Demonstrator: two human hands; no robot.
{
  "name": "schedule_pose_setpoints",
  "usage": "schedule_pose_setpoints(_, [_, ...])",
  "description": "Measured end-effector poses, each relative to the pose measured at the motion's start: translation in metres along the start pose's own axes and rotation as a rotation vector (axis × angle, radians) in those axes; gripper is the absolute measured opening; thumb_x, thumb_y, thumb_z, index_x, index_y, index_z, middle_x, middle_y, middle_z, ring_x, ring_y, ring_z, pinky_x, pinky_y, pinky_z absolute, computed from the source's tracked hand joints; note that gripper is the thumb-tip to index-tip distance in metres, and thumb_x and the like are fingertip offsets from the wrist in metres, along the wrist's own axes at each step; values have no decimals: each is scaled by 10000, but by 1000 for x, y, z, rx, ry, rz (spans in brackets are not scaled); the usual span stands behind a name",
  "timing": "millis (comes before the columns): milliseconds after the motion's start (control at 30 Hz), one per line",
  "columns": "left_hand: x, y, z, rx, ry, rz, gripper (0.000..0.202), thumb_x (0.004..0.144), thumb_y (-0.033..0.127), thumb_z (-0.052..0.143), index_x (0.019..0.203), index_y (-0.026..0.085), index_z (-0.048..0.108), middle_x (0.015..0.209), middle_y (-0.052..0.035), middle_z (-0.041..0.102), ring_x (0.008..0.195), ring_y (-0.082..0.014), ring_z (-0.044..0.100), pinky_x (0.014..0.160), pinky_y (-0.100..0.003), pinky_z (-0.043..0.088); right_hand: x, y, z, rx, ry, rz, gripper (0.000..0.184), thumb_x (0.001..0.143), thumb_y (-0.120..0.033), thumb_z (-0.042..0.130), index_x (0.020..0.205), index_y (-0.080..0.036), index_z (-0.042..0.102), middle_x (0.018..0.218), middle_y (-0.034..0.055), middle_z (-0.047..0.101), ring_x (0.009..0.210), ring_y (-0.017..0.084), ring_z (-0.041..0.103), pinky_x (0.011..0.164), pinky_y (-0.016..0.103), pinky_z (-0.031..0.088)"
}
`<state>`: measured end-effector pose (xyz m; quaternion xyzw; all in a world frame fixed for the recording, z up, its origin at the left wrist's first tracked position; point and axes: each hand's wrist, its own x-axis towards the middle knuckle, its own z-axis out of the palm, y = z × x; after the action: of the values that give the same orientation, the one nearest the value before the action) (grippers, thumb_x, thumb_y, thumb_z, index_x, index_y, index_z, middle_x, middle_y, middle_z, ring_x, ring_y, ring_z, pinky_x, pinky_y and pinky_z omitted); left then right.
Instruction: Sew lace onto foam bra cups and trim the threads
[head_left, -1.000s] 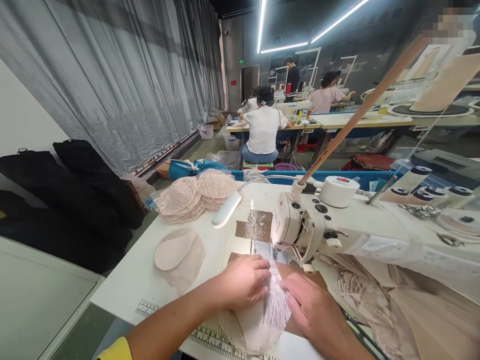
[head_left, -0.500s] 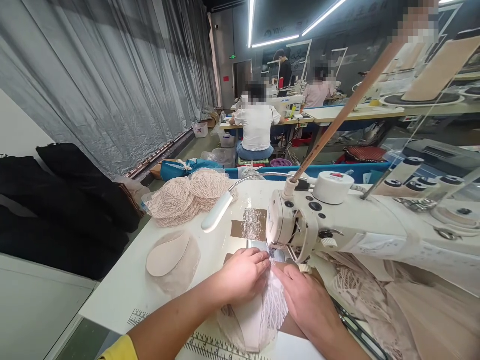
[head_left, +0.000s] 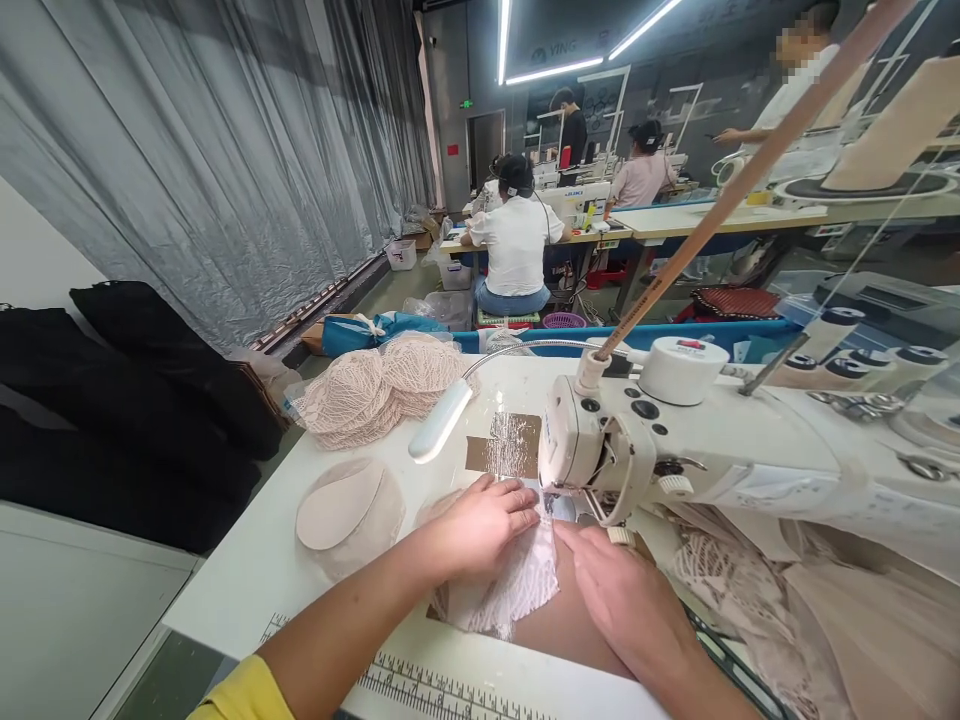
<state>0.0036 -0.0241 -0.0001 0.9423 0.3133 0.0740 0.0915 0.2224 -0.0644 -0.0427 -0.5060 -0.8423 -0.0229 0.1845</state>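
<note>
Since the earlier frames the white lace mesh piece (head_left: 517,585) has been fed further under the head of the white industrial sewing machine (head_left: 675,450): less of it trails toward the printed ruler strip (head_left: 442,690) at the table edge, and it now lies more bunched just below the needle area. The left hand (head_left: 480,530) has slid slightly forward and the right hand (head_left: 615,590) has drawn a little back and to the side.

The left hand lies flat, fingers spread and pressed down on the lace, its fingertips (head_left: 525,495) just short of the presser foot. The right hand also lies flat, fingers together and extended, its fingertips touching the lace's right edge; it rests on a tan fabric panel (head_left: 555,625) beneath. Neither hand pinches anything. The lace lies between the two hands and under the left palm.

Left of the left hand sits a beige oval foam pad (head_left: 337,505); beyond it a heap of pink lace cups (head_left: 382,385) and a white gooseneck lamp (head_left: 439,430).
</note>
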Motion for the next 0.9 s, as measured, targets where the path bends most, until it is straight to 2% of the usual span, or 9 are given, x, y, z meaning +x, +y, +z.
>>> schedule_pose_setpoints(100, [-9,14,-2,-69,62,-49,344,798,188,554,1138,172,597,1203,-87,589,1091,-236,524,946,-364,403,-4,5,0,47,-1,37,428,856,-102,324,1089,-182,674,802,68,709,673,176,651,574,271,489])
schedule_pose_setpoints(200, [-13,27,7,-75,59,-132,141,829,252,558,913,168,634,939,-70,631,893,-212,551,808,-323,427,-8,8,1,104,-15,45,390,859,-146,341,1029,-194,688,856,70,724,725,191,674,600,288,519])
schedule_pose_setpoints(300, [-13,30,18,-42,75,-182,130,854,178,490,762,162,581,803,-52,614,818,-195,538,767,-311,405,-9,8,-1,166,-21,51,357,868,-165,346,988,-212,679,937,61,725,794,194,682,640,297,532])
schedule_pose_setpoints(467, [-14,24,21,-127,137,-167,49,801,161,513,753,171,521,766,-34,594,763,-178,517,742,-292,400,-7,-1,-12,277,-38,30,311,914,-177,330,989,-237,627,952,45,695,840,170,654,707,285,511])
schedule_pose_setpoints(567, [-16,22,19,-144,152,-161,50,798,168,503,749,176,498,779,-37,585,761,-180,512,737,-292,402,-5,-9,-19,336,-109,-75,320,913,-145,323,1011,-228,616,885,48,659,793,167,623,681,279,482])
schedule_pose_setpoints(667, [-19,20,17,-173,147,-168,76,832,178,474,758,176,491,758,-32,568,731,-169,503,716,-280,407,-8,-15,-23,282,-227,-171,321,856,-69,351,922,-215,628,765,38,595,702,178,566,606,281,429])
schedule_pose_setpoints(767, [-22,19,17,-202,141,-128,62,860,203,475,831,172,520,797,-32,580,766,-167,516,750,-281,410,-19,-18,-23,202,-271,-168,316,769,-14,387,861,-214,614,767,39,566,700,188,535,591,284,400])
schedule_pose_setpoints(833, [-24,18,18,-180,119,-52,76,844,188,502,897,174,555,869,-40,597,835,-173,526,813,-297,396,-29,-19,-20,164,-259,-149,378,714,10,396,917,-221,617,815,46,576,726,192,535,603,285,405])
schedule_pose_setpoints(900, [-26,17,20,-129,91,31,156,820,156,524,958,188,591,918,-43,601,874,-178,521,862,-317,367,-38,-19,-16,127,-210,-138,495,683,24,392,1046,-233,609,888,55,601,758,193,544,626,283,423])
